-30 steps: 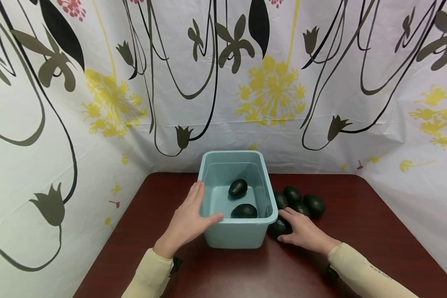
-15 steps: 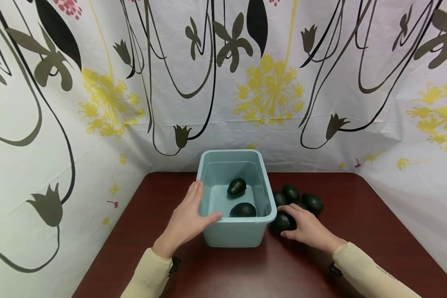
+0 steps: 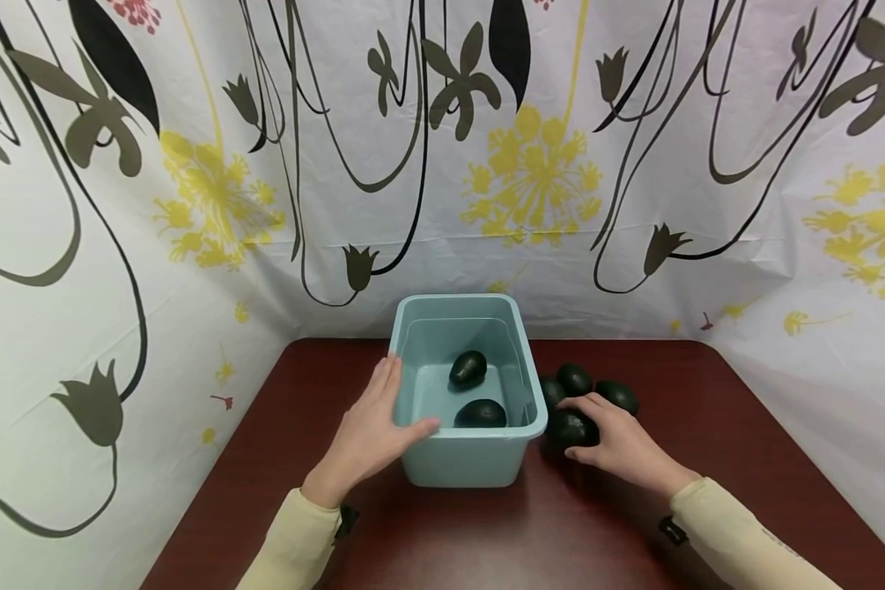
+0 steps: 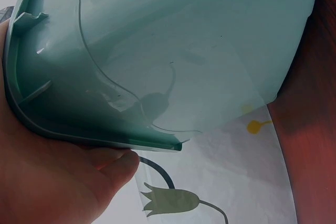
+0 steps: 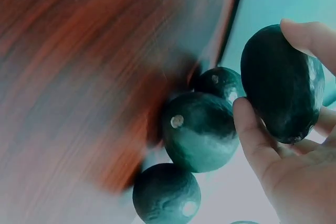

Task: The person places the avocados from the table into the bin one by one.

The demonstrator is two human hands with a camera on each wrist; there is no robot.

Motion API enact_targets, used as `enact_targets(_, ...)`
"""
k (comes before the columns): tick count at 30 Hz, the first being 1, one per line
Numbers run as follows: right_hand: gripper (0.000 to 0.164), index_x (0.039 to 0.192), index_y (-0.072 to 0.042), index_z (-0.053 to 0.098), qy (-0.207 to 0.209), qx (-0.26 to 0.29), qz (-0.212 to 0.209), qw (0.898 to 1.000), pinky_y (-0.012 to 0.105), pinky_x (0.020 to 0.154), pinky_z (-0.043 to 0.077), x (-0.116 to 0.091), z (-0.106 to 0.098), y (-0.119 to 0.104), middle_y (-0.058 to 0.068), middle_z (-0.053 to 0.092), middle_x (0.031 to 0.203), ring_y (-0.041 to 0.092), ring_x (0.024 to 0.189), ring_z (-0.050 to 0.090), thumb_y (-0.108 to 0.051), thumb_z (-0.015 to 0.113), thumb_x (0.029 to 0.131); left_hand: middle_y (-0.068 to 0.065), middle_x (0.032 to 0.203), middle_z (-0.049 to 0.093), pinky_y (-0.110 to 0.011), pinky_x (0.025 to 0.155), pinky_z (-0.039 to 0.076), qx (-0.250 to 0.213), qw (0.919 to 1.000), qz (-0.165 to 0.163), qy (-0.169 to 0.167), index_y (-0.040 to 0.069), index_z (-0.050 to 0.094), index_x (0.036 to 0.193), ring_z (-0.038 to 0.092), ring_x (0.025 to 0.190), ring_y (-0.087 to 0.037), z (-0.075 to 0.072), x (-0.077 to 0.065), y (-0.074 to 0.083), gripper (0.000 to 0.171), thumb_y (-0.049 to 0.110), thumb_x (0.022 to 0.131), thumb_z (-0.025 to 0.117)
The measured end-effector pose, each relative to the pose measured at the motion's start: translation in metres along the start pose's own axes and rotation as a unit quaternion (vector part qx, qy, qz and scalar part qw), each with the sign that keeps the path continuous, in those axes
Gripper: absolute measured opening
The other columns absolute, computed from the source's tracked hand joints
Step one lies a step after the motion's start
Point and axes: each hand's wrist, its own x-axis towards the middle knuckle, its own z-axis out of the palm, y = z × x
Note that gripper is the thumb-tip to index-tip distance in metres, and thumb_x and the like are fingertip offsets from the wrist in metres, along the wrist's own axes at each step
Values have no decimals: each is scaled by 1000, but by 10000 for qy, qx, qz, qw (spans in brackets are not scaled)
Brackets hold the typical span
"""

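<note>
The right hand [image 3: 619,436] gripped a dark avocado [image 3: 570,429], fingers curled, beside the blue bin [image 3: 460,463], near more avocados [image 3: 617,397] — the left hand [image 3: 365,438], thumb spread from straight fingers, touched the bin's rim.

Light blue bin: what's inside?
A far avocado on the bin floor, and a near avocado by the front wall. That wall hides its underside and the floor just behind.

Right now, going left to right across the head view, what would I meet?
Left sleeve → left hand → light blue bin → held avocado → right hand → right sleeve.
</note>
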Motion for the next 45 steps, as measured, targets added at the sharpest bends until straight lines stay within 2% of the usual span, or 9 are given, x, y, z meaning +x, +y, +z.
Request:
enact_targets(5, 68, 136, -26, 59, 65, 13, 35, 10000, 41, 82, 52, 1, -6, 0, -9, 55, 120, 14, 100, 58, -33, 89, 75, -4, 168, 13, -54, 111, 34, 15, 10000, 5, 21, 13, 16, 162, 12, 152, -18, 0, 1, 0, 113, 81, 82, 57)
enact_targets(12, 70, 138, -25, 58, 119, 32, 82, 9999, 43, 83, 52, 0, -11, 1, -8, 55, 123, 16, 102, 59, -33, 89, 76, -4, 168, 13, -55, 111, 34, -36, 10000, 48, 46, 12, 18, 162, 11, 152, -18, 0, 0, 0, 111, 78, 83, 59)
enact_targets(17, 70, 139, -29, 57, 185, 60, 111, 9998, 43, 81, 52, -1, -14, 3, -9, 56, 121, 16, 101, 59, -34, 89, 77, -3, 168, 14, -55, 111, 35, -39, 9999, 49, 101, 10, 20, 161, 12, 152, -18, 1, 0, 0, 110, 74, 83, 62)
enact_targets(24, 71, 139, -32, 56, 306, 64, 117, 9994, 41, 80, 52, -1, -19, 4, -11, 55, 117, 13, 98, 57, -31, 89, 77, -4, 168, 14, -53, 112, 34, -19, 9999, 62, 91, 10, 20, 161, 11, 153, -16, 1, 0, 0, 111, 78, 83, 59)
enact_targets(32, 69, 136, -28, 59, 615, 84, 79, 9980, 42, 85, 50, 2, -24, 1, -15, 56, 118, 10, 104, 58, -28, 91, 75, -5, 168, 15, -54, 111, 34, -37, 9999, 71, 99, 8, 21, 161, 12, 152, -17, 1, 0, 0, 115, 84, 81, 53)
enact_targets(37, 69, 136, -30, 59, 735, 110, 82, 9972, 42, 87, 49, 3, -28, 0, -15, 56, 122, 9, 110, 57, -31, 91, 75, -5, 168, 15, -54, 111, 34, -24, 9999, 61, 88, 8, 21, 161, 12, 152, -17, 0, 0, 1, 115, 84, 81, 53)
enact_targets(45, 67, 139, -27, 59, 777, 226, 188, 9965, 44, 88, 49, 4, -29, 1, -16, 53, 126, 9, 113, 54, -39, 87, 79, -3, 168, 15, -55, 110, 35, -50, 10000, 20, 80, 10, 20, 161, 14, 152, -18, 1, -1, 0, 109, 74, 84, 62)
